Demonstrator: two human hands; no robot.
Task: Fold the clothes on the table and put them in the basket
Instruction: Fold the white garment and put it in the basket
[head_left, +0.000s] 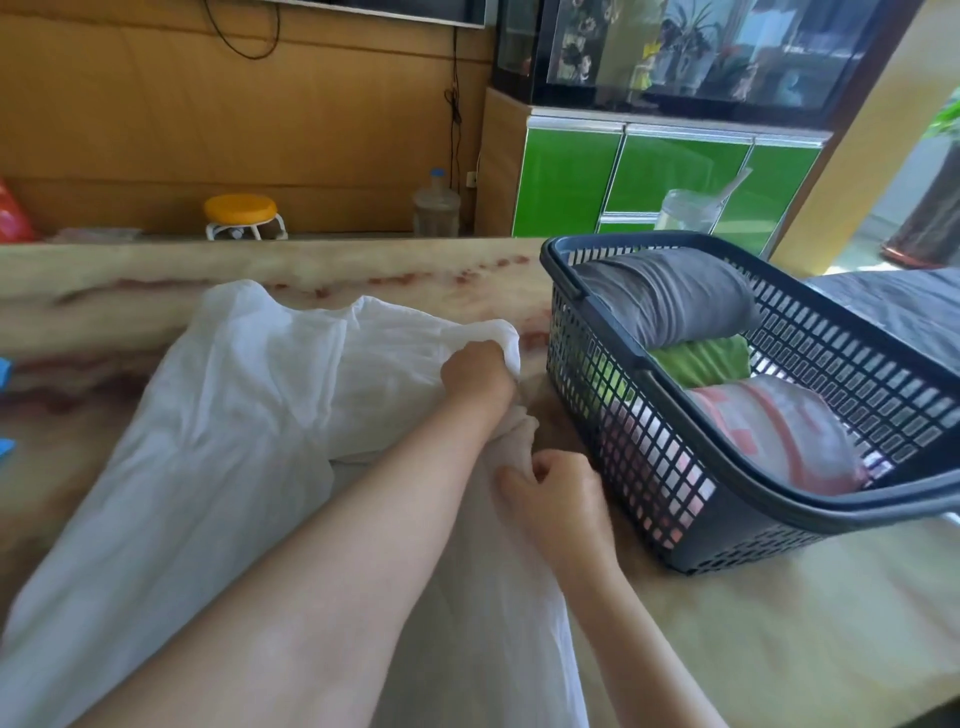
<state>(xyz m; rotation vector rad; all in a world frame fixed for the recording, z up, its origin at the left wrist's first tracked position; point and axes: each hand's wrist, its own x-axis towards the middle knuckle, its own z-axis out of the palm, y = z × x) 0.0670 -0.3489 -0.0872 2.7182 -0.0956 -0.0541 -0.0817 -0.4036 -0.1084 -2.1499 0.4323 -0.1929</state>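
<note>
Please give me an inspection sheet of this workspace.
Surface: marbled table, mostly covered by cloth.
Job's things: white garment spread out, unfolded; basket at right holds grey, green and pink folded clothes.
Clutter: blue bits at left edge.
Grips: left hand and right hand both pinch the garment.
Cables: black cords on wall.
Surroundings: yellow stool, green cabinet.
</note>
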